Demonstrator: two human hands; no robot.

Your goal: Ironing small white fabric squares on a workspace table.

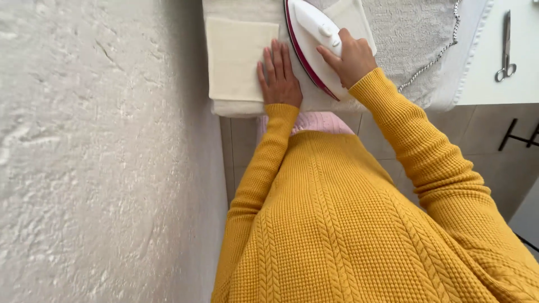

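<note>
A: What is seen, from the largest thing down?

B: One rough white wall [95, 151] is seen along the left side. One counter [449, 67] is covered by a grey towel-like pad, and one white surface [488, 62] lies beside it at the right edge.

A: And on the pad?

B: One folded cream cloth [238, 56], square in shape, is laid flat at the near left corner. One white iron [314, 45] with a dark red rim is set just beside it, partly over a second cream piece [353, 17]. One braided cord [435, 53] is trailed across the pad.

A: How are the hands placed?

B: The left hand [278, 76] is pressed flat, fingers spread, on the right edge of the folded cloth; nothing is gripped. The right hand [351, 56] is wrapped around the iron's handle, its grip closed on it.

A: Anything smaller?

B: One pair of metal scissors [506, 47] is laid on the white surface, well apart from the iron.
</note>
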